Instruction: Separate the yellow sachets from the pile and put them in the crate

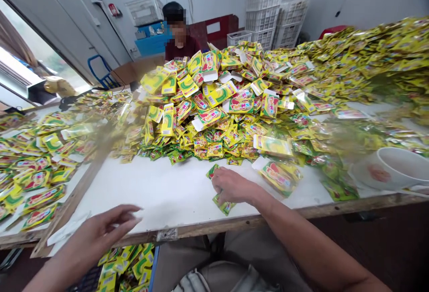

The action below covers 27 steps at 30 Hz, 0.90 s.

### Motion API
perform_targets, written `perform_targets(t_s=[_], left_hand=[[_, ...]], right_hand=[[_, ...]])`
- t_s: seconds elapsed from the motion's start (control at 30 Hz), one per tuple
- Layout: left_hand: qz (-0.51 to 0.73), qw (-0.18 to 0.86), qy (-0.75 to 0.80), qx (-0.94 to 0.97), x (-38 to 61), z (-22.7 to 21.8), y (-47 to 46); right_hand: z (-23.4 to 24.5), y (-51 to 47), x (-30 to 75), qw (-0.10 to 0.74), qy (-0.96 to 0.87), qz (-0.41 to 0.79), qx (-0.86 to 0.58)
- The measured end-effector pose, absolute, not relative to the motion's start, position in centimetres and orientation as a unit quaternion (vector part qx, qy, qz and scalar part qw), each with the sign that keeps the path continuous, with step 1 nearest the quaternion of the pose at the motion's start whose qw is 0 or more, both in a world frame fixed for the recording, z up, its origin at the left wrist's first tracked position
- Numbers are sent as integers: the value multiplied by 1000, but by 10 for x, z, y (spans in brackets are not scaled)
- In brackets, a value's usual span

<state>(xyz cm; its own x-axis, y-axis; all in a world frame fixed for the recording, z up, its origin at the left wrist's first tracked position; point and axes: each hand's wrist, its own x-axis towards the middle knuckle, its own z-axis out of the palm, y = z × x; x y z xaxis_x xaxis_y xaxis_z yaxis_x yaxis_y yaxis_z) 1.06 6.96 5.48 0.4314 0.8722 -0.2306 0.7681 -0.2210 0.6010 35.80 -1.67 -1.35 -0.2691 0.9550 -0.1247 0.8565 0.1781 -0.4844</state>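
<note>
Visibly, a green packet (pixel 225 207) is located at seven o'clock from the right hand (pixel 233 186); whether it is gripped cannot be told. The left hand (pixel 100 228) is unloaded, fingers parted. Presumably light, soft and slippery, the packet is best pinched by an edge.

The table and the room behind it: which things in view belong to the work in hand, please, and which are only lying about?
Seem to belong to the work:
green packets at the right hand
yellow boxes heaped beyond them

Seem only to be lying about:
white cup at far right
white crates stacked behind
pale basket at back left
</note>
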Motion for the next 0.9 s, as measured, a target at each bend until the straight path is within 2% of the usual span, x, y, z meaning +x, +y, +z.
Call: perform_targets(t_s=[0.07, 0.17, 0.3, 0.37, 0.47, 0.6, 0.7, 0.8, 0.9], left_hand=[[53, 366, 486, 791, 68, 54, 76], [70, 346, 473, 807, 144, 40, 79], [145, 278, 477, 821, 208, 3, 74], [184, 299, 447, 823, 224, -16, 70], [194, 340, 404, 827, 234, -34, 68], [185, 409, 362, 817, 233, -37, 72], [242, 451, 335, 791, 231, -25, 82], [313, 333, 326, 828, 236, -11, 94], [281, 166, 278, 904, 246, -7, 107]], right_hand=[[-13, -15, 361, 114, -754, 264, -591], [-9, -12, 370, 158, -707, 273, -633], [-6, -11, 374, 201, -592, 177, -760], [-8, -11, 371, 168, -574, 144, -788], [-12, -10, 368, 140, -590, 163, -779], [-11, -8, 371, 195, -555, 224, -777], [-8, -7, 379, 263, -540, 272, -752], [-6, -4, 387, 330, -498, 223, -770], [-7, -1, 393, 364, -422, 151, -816]])
